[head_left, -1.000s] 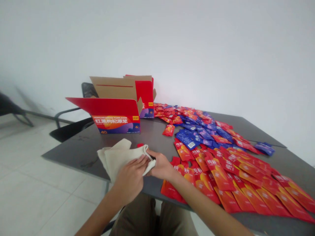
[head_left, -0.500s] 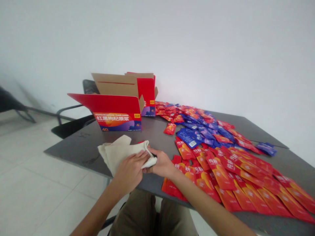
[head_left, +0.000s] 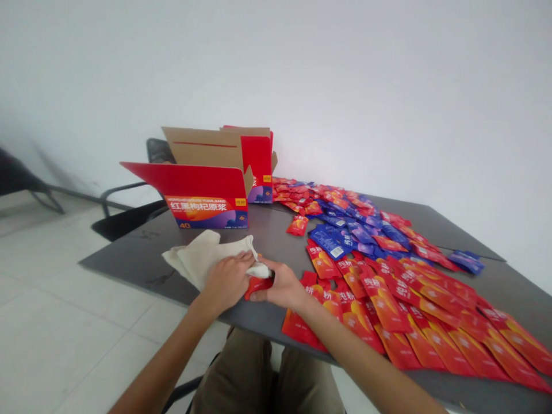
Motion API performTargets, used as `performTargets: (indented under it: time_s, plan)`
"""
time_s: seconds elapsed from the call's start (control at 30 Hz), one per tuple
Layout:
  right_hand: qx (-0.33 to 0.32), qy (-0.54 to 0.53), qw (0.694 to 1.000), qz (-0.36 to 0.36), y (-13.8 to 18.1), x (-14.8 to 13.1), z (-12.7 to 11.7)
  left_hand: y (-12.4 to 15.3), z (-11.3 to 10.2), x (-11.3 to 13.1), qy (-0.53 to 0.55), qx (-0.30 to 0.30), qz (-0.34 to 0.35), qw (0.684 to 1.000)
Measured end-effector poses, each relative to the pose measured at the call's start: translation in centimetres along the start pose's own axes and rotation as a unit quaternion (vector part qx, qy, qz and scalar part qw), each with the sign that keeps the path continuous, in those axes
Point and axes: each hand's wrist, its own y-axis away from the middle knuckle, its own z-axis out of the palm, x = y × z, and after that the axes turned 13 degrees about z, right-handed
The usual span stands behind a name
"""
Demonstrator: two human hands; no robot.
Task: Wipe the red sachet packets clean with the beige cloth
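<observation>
A cream cloth lies bunched near the front edge of the dark table. My left hand is closed on the cloth's right part. Just right of it, my right hand pinches a red pouch, whose upper part is hidden under the cloth's corner. Right beside my right forearm, a spread of red and orange pouches overlaps in rows along the table's front.
An open red carton with raised flaps stands behind the cloth, with a second carton behind it. Blue pouches and more red ones are heaped toward the wall. A black chair stands at the table's left.
My left hand and the cloth have shifted left, away from my right hand. More of the red pouch now shows between my hands.
</observation>
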Motion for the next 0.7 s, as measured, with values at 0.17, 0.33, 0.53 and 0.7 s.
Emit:
performTargets:
  time_s: [0.17,0.33,0.53,0.7]
  plan:
    - [-0.012,-0.004,1.0,-0.026,-0.1,0.2,0.2,0.9,0.4,0.8,0.007,0.007,0.053,0.999]
    - [-0.017,-0.008,0.999,-0.035,0.0,0.1,0.2,1.3,0.4,0.7,0.023,0.012,0.049,0.998]
    - [-0.008,-0.002,1.0,-0.009,0.2,-0.3,-0.1,0.2,0.1,-0.1,-0.01,-0.006,0.019,1.0]
    - [-0.017,-0.004,0.999,-0.036,0.1,0.0,0.1,1.5,0.3,0.7,0.013,-0.003,0.064,0.998]
